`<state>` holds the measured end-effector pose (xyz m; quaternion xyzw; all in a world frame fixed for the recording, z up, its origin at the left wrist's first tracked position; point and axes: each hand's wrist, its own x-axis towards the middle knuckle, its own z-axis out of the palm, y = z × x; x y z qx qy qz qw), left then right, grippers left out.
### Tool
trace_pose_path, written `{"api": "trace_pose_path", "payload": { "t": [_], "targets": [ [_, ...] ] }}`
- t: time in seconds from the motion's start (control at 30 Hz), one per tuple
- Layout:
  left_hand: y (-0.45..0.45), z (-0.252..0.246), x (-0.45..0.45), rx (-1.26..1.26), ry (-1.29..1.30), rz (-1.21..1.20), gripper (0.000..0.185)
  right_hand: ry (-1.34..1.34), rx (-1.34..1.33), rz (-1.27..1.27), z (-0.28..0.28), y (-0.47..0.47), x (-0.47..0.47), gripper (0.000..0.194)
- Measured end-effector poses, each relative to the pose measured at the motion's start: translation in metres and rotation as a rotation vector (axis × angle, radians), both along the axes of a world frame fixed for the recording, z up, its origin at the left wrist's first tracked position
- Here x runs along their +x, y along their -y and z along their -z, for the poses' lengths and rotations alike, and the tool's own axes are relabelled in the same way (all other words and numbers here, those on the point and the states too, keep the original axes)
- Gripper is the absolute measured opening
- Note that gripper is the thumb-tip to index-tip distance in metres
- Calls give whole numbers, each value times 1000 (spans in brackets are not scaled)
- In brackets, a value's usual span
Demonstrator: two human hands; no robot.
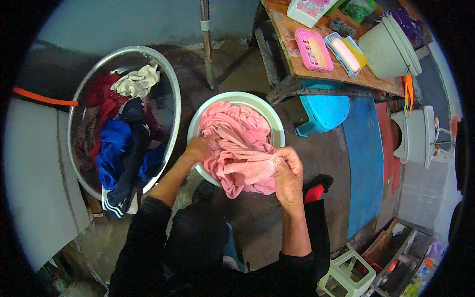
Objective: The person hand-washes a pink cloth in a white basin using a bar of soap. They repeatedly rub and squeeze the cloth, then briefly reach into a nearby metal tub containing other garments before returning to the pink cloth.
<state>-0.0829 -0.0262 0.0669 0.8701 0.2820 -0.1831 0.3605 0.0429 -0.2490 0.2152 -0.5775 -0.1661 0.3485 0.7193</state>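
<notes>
A bunched pink cloth (pixel 237 126) fills a pale green round basin (pixel 276 107) on the floor between my feet and the table. My right hand (pixel 289 178) pinches an edge of the cloth between thumb and fingers at the basin's right side. At the left side, my left hand (pixel 202 148) is on the cloth, its fingertips partly hidden in the folds, so its grip is unclear. Part of the cloth hangs over the basin's near rim.
Left stands a large metal basin (pixel 177 96) with blue, dark, red and cream clothes. A wooden table (pixel 278 22) at the upper right bears soap dishes (pixel 313 50) and a bucket (pixel 386 48). A blue plastic stool (pixel 324 111) is beneath it; a pale stool (pixel 347 273) stands lower right.
</notes>
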Motion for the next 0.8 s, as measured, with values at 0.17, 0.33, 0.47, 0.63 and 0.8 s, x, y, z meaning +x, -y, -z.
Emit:
{"api": "trace_pose_path", "payload": {
  "t": [0.17,0.33,0.47,0.63,0.8],
  "targets": [
    [11,47,-29,8,174,-268,37,-93,170,118,-15,-8,-4,6],
    [-3,-29,-26,-841,529,-642,7,-11,221,322,-43,45,22,13],
    [-38,-44,-13,-489,636,-691,7,3,232,332,-42,65,33,14],
    [9,-7,6,191,188,70,30,-24,241,281,-29,56,34,12],
    [41,42,-16,192,338,-197,41,6,189,284,-24,69,39,12]
  ]
}}
